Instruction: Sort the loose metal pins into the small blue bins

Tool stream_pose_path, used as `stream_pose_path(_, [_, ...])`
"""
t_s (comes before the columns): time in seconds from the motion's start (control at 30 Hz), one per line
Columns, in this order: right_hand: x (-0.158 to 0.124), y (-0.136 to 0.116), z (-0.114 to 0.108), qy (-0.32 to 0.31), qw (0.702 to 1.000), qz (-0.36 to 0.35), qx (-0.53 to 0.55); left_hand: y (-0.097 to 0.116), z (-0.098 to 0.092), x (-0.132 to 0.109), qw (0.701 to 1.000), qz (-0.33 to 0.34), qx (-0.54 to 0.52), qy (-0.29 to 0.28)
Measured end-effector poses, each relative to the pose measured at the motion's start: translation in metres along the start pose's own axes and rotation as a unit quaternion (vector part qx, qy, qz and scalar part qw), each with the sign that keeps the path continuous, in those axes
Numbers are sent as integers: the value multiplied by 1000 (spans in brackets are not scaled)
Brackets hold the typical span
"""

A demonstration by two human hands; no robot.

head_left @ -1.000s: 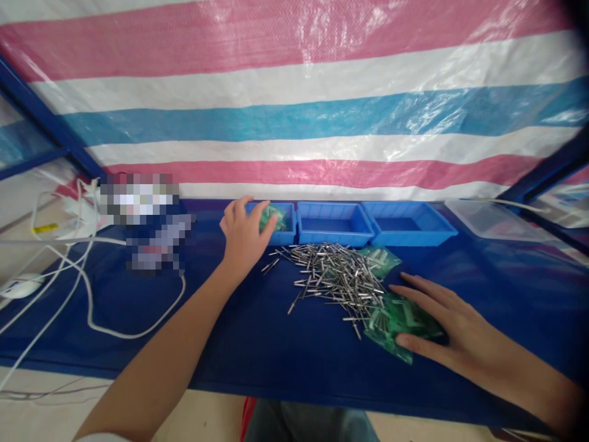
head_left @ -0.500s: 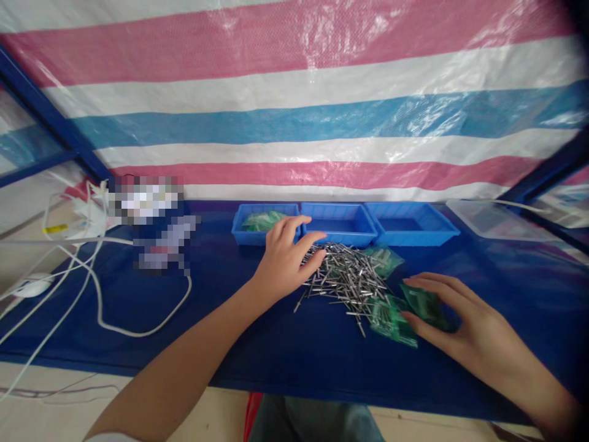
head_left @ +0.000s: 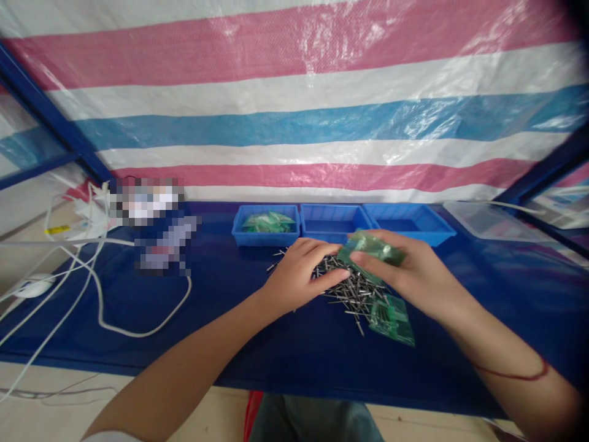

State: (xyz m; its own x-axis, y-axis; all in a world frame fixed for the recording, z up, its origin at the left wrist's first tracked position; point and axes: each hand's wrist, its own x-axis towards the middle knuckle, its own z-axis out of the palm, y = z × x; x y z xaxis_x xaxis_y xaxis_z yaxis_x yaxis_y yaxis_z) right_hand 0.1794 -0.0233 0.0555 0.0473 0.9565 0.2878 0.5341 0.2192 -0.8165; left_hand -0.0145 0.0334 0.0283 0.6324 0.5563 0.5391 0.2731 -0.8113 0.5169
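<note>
At the near side of the blue desk (head_left: pixel 221 356), above the person's lap (head_left: pixel 317 420), a loose green bag (head_left: pixel 393 319) lies flat against the near right edge of the metal pins (head_left: pixel 347 291), below the right hand (head_left: pixel 411 264) and clear of it. This bag is thin, shiny and see-through, with slim pins showing inside; one corner points to the near right. The pins are silvery and slender, heaped and lying every which way; a few at the near edge point toward the person, and others poke out to the left beyond the left hand (head_left: pixel 299 273). The left hand reaches over the heap from the left, thumb spread away from the fingers; whether its fingertips touch anything is hard to tell. The right hand, a dark red band (head_left: pixel 515 374) on its wrist, pinches a held green bag (head_left: pixel 368 245) between thumb and fingers, raised over the pins just beside the left fingertips. That bag is crinkled and glossy, its long axis running roughly crosswise, one end toward the left hand. Farther back stand three blue bins in a row: the left bin (head_left: pixel 264 238) holds more green bags (head_left: pixel 269 222), then come the middle bin (head_left: pixel 334 212) and the right bin (head_left: pixel 409 213). Behind them hangs a striped sheet (head_left: pixel 294 129).
</note>
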Motion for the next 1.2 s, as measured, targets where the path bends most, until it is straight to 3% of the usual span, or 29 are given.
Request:
stream_pose_path(0.13, [20, -1, 22, -16, 998, -17, 65, -5, 1, 1, 986, -131, -84, 55])
stream_pose_path(0.23, [22, 9, 27, -51, 993, -6, 102, -10, 1, 3, 972, -179, -141, 58])
stream_pose_path(0.33, [19, 18, 25, -74, 983, 25, 166, -14, 3, 3, 959, -198, -195, 50])
stream_pose_path(0.5, [18, 24, 22, -56, 961, 77, 260, -16, 6, 4, 938, -236, -246, 69])
stream_pose_path(0.7, [18, 22, 20, -32, 974, 80, 210, -15, 3, 6, 918, -253, -291, 87])
stream_pose_path(0.97, [13, 18, 20, 1, 980, 49, 192, -17, -1, 7, 936, -242, -234, 105])
stream_pose_path(1.2, [11, 16, 20, 28, 971, 50, 232, -12, 0, 10, 898, -274, -332, 96])
